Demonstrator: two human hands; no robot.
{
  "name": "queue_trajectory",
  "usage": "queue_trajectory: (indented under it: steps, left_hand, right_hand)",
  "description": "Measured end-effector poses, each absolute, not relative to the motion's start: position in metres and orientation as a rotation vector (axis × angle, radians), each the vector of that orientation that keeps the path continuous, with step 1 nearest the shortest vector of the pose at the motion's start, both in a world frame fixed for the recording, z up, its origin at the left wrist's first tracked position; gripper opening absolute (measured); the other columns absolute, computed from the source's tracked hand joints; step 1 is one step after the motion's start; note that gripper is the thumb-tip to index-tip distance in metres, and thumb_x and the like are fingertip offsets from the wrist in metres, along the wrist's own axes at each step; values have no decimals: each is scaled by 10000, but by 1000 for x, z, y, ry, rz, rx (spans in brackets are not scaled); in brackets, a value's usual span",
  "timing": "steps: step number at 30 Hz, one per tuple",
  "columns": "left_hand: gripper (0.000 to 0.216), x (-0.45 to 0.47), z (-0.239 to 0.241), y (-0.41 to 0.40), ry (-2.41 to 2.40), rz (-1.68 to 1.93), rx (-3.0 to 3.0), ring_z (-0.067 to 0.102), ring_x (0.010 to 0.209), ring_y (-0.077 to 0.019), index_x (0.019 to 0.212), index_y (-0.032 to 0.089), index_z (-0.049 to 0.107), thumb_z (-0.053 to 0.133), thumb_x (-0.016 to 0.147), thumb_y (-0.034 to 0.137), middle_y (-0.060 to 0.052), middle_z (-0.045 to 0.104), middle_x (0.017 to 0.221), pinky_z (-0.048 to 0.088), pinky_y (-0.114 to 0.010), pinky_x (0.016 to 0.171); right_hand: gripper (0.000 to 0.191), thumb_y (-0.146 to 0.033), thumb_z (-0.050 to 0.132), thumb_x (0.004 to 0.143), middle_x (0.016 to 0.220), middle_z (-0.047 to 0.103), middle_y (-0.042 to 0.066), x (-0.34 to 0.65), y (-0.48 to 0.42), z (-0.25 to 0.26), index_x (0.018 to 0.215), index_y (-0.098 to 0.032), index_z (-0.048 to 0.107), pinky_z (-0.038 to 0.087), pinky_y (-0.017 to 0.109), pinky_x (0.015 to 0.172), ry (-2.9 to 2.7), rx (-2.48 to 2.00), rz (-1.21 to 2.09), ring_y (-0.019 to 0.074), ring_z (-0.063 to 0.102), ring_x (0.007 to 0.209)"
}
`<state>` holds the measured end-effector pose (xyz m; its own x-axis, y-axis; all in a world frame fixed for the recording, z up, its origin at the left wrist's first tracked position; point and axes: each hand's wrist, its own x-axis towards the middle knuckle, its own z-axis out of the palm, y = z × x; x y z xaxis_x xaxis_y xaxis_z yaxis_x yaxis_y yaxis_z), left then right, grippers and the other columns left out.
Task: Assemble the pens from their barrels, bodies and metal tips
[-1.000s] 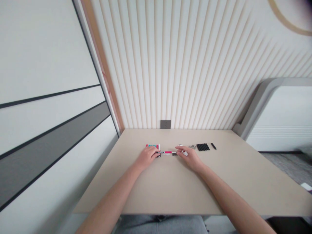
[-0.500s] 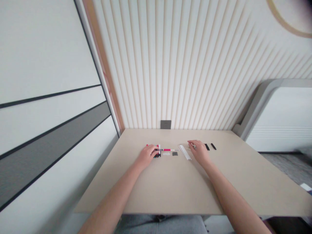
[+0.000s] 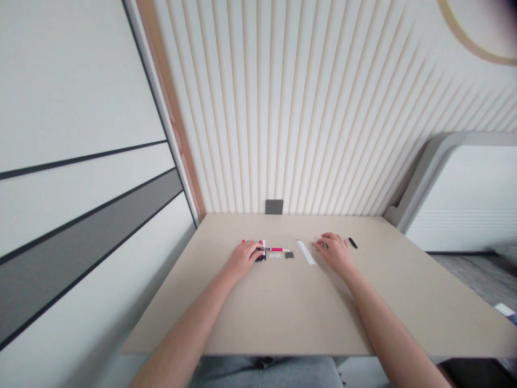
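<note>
Right hand (image 3: 335,252): is moving in over the small metal bits (image 3: 323,246) near the far edge of the desk (image 3: 283,312), its fingers bunched together and now hiding the black piece that was showing a moment ago. Whether it is clamping anything, I cannot tell.

Left hand (image 3: 242,260): is staying curled at the colored pack (image 3: 262,250), fingers over its near side; any grip is hard to make out from here.

Red pen (image 3: 274,249): is lying sideways on the desk, running out from the left hand's fingers toward the ruler.

Ruler (image 3: 306,252): is lying at a slant between the pen and the right hand, touching neither.

Around: a dark square (image 3: 289,255) is sitting just before the ruler, a black stick (image 3: 353,243) is lying just past the right hand, and a wall socket (image 3: 274,207) is showing behind the desk.
</note>
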<state>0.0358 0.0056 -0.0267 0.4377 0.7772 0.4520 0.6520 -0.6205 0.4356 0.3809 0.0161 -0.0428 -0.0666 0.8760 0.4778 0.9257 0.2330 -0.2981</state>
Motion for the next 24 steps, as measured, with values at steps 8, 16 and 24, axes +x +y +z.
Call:
queue_trajectory:
  steps: [8,16,24]
  left_hand:
    - [156,36,-26,5,1273,930,2514,601,853,-194,950,207,625,492,968,286,-32,668,901,453,-319,788]
    - [142,34,-23,3,1318,1033,2495,603,856,-190,990,202,613,504,963,289,-32,653,913,459,-315,796]
    - [146,31,-24,7,1362,1154,2441,581,849,-187,988,196,600,476,972,272,-48,619,928,473,-318,791]
  right_hand:
    - [161,-314,602,855,1096,656,88,377,13,-41,802,-256,743,358,458,894,-1995,-1645,-99,295,535,1061]
    - [198,-317,562,877,1119,651,80,382,11,-33,871,-245,746,347,419,864,-1940,-1838,-93,282,540,1072]
    - [241,-344,521,897,1139,645,69,381,9,-28,901,-251,742,339,401,876,-1911,-1912,-117,263,541,1072]
